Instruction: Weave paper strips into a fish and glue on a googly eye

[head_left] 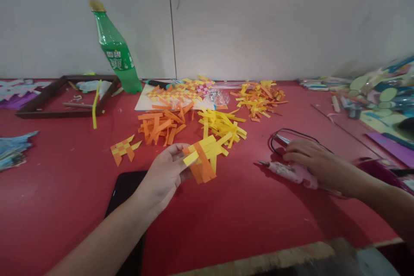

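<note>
My left hand (166, 172) holds a small weave of yellow and orange paper strips (205, 157) just above the red table (233, 220). My right hand (312, 161) rests on a pink glue gun (291, 171) lying on the table with its nozzle pointing left. A black cord (291, 134) loops behind that hand. Beyond my hands lie a loose pile of orange strips (161, 126) and a pile of yellow strips (223, 125). A small finished woven piece (124, 148) sits to the left of my left hand.
A green bottle (118, 54) leans by the wall. A dark wooden frame (64, 95) is at back left, a woven sheet on white paper (177, 95) at centre back, more strips (260, 99) to the right. A black phone (124, 189) lies under my left forearm. Coloured paper clutter (378, 95) fills the right.
</note>
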{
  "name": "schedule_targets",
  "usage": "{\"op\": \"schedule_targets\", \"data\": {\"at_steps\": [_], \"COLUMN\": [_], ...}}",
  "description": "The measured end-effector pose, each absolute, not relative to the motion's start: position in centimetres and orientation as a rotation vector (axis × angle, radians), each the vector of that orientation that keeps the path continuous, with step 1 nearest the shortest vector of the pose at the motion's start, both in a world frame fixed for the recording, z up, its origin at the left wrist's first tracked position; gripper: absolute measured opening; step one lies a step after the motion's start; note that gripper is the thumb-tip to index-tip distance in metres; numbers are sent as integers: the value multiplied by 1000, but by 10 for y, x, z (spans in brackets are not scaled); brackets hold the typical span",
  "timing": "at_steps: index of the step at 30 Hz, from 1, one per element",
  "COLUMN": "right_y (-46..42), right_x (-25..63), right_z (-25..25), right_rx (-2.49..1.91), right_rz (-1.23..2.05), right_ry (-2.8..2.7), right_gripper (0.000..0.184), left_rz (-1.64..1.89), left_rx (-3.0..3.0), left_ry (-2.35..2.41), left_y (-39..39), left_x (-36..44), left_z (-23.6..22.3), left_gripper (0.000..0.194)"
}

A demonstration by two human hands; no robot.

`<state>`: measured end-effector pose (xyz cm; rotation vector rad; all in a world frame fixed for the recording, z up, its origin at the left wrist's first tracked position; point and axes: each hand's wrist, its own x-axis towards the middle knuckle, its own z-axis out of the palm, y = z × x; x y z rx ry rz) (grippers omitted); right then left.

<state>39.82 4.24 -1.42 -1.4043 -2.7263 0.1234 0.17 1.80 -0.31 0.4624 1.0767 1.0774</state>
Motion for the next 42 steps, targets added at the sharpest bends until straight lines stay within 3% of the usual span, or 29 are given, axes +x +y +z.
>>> {"op": "schedule_targets", "data": {"at_steps": [11,16,19,23,29,36,42], "right_y": [54,56,42,14,0,-2,0], "right_x": [388,371,333,247,175,190,195], "right_z": [-11,8,30,40,6,-8,-6], "right_rx": [-1116,-1024,-993,-967,-925,-825,-790], "right_rz": [246,-116,-311,-187,-103,-4,18], "right_ry": [-2893,-2842,-2627,-2269,-2212,-2166,-2150], "right_gripper": [50,58,45,20,17,18,14], "left_rz": [1064,1049,1027,1015,1027,871,790], "left_rx": [481,506,573,647,723,762,783], "left_ry": [1062,1091,1109,1136,1070,1072,1022], "left_y": [17,17,15,15,13,8,8], "left_x": [-1,1,2,2,1,8,7], "left_z": [-6,-5,-5,-5,-5,0,1], "left_gripper": [22,25,24,29,35,27,34]}}
